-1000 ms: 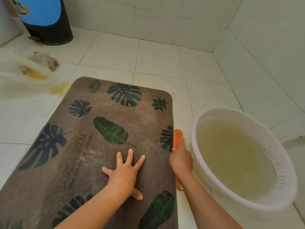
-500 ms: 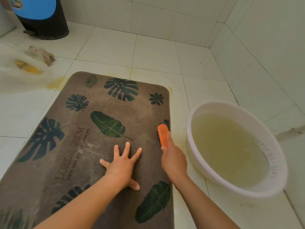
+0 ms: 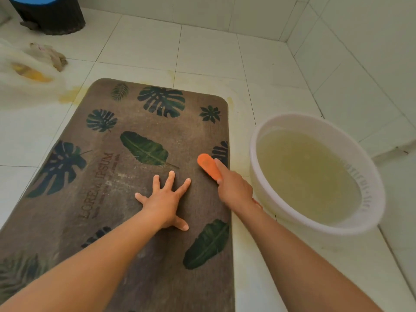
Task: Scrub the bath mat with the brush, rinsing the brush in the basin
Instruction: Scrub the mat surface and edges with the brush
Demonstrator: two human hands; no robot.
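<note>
We read "LOREM IPSUM" printed on the bath mat point(image 3: 126, 199), left of our left hand point(image 3: 164, 203), which presses flat, fingers spread, at the mat's middle. Our right hand point(image 3: 234, 190) grips the orange brush point(image 3: 209, 166) on the mat near its right edge, further in than before. Bare tile point(image 3: 240, 154) separates that edge from the basin point(image 3: 371, 188), whose embossed lettering is unreadable.
</note>
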